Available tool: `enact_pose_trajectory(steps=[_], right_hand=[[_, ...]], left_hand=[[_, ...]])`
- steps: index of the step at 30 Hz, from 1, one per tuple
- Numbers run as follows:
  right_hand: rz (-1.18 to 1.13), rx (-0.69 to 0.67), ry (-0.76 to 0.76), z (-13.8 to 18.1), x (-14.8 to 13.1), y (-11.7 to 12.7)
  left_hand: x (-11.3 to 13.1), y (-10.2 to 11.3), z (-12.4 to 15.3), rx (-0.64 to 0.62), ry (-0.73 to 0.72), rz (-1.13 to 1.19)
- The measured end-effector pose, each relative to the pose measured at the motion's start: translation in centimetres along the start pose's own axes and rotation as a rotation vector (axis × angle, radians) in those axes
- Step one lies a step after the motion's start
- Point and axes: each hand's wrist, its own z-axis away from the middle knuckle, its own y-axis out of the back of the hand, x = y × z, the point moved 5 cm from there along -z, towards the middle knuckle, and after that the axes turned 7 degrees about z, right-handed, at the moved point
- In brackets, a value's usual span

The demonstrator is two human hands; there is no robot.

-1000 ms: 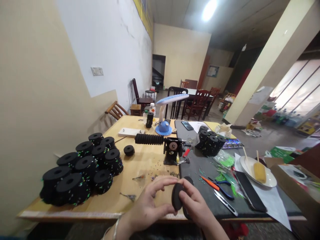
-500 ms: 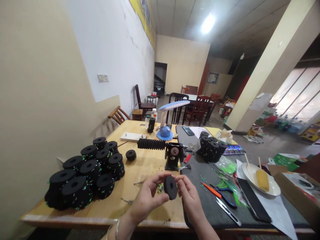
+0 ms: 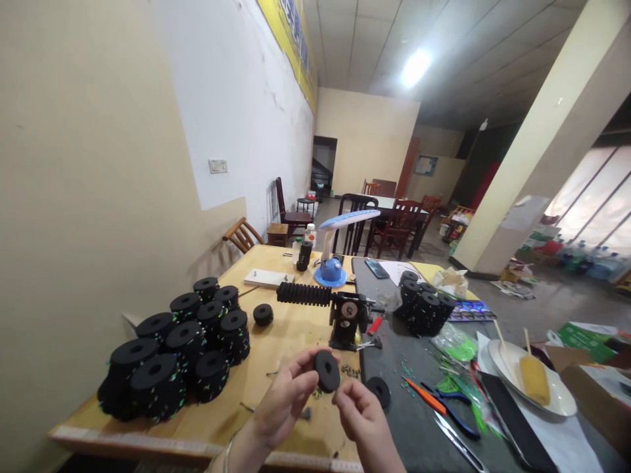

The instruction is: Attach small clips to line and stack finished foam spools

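A black foam disc (image 3: 327, 372) with a centre hole is held between the thumb and fingers of my left hand (image 3: 283, 397), its flat face turned toward me. Just right of the disc's lower edge, my right hand (image 3: 359, 406) has thumb and index finger pinched together; whatever lies between them is too small to see. Another black foam disc (image 3: 378, 392) lies on the grey mat (image 3: 394, 427) behind my right hand. Beyond both hands stands a small black winding machine (image 3: 345, 320) with a row of black discs (image 3: 304, 294) on its shaft.
Stacks of black discs (image 3: 185, 336) with coloured bits fill the table's left side; more stacks (image 3: 424, 305) stand at right. Orange-handled tweezers (image 3: 424, 395), blue pliers (image 3: 456, 401) and a plate (image 3: 566, 401) with corn are right. A blue lamp (image 3: 330, 269) stands behind the machine.
The view has shifted, so the table sits slightly lower. The held disc has turned to face me more, and my right hand has drawn slightly away from it. The disc on the mat has come into sight.
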Motion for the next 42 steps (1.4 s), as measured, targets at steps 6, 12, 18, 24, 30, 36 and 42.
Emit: enact_pose_trajectory(steps=[6, 12, 18, 24, 30, 36, 42], right_hand=[[0.252, 0.053, 0.169, 0.3, 1.0, 0.7], [0.397, 0.078, 0.281, 0.5, 1.8, 1.3], [0.432, 0.038, 0.243, 0.5, 1.3, 1.3], [0.325, 0.126, 0.167, 0.4, 3.2, 1.5], [0.345, -0.004, 0.099, 0.6, 3.5, 2.1], [0.324, 0.057, 0.128, 1.1, 3.6, 2.7], [0.287, 0.17, 0.146, 1.6, 3.6, 3.6]], left_hand=[[-1.4, 0.7, -0.5, 0.093, 0.073, 0.201], [-2.5, 2.0, -0.7, 0.21, 0.032, 0.175], [-3.1, 2.5, -1.0, 0.301, 0.063, 0.199], [-2.3, 2.6, -1.1, 0.31, -0.148, -0.094], [-1.4, 2.9, -0.7, 0.338, -0.388, -0.533], [-1.6, 3.4, -0.9, 0.335, -0.356, -0.548], [-2.9, 3.7, -1.1, 0.243, -0.223, -0.505]])
